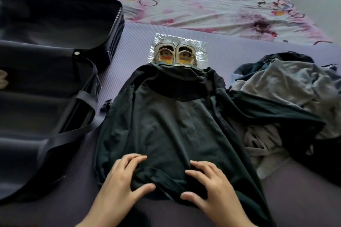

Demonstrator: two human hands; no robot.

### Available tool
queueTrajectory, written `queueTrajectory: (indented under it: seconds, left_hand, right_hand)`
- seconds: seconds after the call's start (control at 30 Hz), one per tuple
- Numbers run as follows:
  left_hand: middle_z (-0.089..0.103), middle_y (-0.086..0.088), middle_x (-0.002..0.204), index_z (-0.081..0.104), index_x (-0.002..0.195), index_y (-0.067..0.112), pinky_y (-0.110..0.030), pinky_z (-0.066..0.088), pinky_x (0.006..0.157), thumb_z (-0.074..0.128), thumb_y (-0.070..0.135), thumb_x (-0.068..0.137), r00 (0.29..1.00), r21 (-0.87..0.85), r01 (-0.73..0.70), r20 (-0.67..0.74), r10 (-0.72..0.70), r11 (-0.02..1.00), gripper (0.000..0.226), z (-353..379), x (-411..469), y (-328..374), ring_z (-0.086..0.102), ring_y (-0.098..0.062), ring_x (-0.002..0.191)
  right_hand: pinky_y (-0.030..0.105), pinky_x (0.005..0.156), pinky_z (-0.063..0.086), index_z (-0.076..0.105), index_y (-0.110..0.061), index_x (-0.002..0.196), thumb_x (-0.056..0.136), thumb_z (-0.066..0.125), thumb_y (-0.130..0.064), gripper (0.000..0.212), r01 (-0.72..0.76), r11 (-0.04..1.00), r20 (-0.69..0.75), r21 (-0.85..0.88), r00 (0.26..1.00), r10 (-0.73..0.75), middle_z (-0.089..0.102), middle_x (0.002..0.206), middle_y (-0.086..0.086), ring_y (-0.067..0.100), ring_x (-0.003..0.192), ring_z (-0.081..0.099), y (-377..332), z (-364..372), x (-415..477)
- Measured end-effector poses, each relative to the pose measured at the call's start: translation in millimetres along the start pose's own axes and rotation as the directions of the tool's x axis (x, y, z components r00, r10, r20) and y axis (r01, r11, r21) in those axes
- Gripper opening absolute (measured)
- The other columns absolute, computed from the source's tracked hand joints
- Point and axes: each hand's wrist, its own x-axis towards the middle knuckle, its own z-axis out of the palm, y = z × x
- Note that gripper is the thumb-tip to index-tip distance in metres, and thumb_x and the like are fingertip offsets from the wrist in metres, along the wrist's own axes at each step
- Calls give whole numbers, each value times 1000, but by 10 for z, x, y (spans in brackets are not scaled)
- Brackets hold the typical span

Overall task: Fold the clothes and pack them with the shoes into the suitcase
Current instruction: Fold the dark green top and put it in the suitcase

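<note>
Before you lies a purple ribbed mat (239, 49), with a bed in a pink cartoon-print sheet (203, 5) behind it. One dark green top (175, 125) is spread flat on the mat straight ahead of you, neck end away from you. Both your hands sit on its near hem. Your left hand (123, 178) and right hand (212, 186) are splayed, fingers only slightly bent, pressing the cloth rather than clutching it. The hem bunches a little between them.

Just past the neck stand two pale shoes (174, 54), side by side on one crinkled clear plastic bag (201, 46). The top covers their heels.

To your right lies one heap of grey and dark clothes (287, 83); you cannot count the pieces in it, and one sleeve of the top runs over it. To your left is one dark suitcase (46, 97), lying open, with two straps (86, 97) showing. The frame edge cuts it off, and a pale thing at that edge is too unclear to name.
</note>
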Motion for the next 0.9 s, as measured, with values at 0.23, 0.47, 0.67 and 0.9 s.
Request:
queueTrajectory:
  seconds: [0.23, 0.47, 0.67, 0.9]
  left_hand:
    - [49, 26, 91, 53, 101, 41, -12, 37, 76, 84, -4, 36, 996, 98, -74, 48, 69, 992, 85, -81, -372, -29, 43, 6, 86]
    - [42, 29, 92, 52, 95, 43, -8, 40, 66, 85, 18, 38, 935, 139, -291, 249, 251, 946, 70, -312, -700, -285, 40, 10, 79]
    - [45, 26, 86, 54, 88, 41, -5, 38, 66, 91, 8, 43, 958, 106, -245, 180, 224, 964, 68, -185, -939, -405, 43, 10, 76]
    - [57, 22, 83, 60, 82, 40, -10, 39, 73, 69, 48, 75, 993, -34, -74, -95, 71, 997, 14, -269, -1059, -189, 53, 5, 82]
  right_hand:
    - [19, 93, 42, 64, -26, 78, 71, 67, -24, 7, 109, 993, -183, 36, 978, -101, 67, 108, -15, 2, 113, 54, -172, 95, -310]
    - [16, 100, 40, 62, -34, 92, 96, 38, -29, 24, 275, 961, -146, -3, 951, -273, 68, 110, -17, 1, 107, 62, -195, 152, -736]
    - [24, 99, 40, 61, -35, 102, 77, 58, -34, 25, 145, 989, -61, 25, 988, -144, 65, 121, -9, 5, 112, 58, -244, 167, -942]
    - [24, 100, 38, 70, -28, 95, 93, 48, -37, 24, 32, 997, -185, 75, 983, -17, 65, 116, -11, 5, 109, 57, -273, -42, -997]
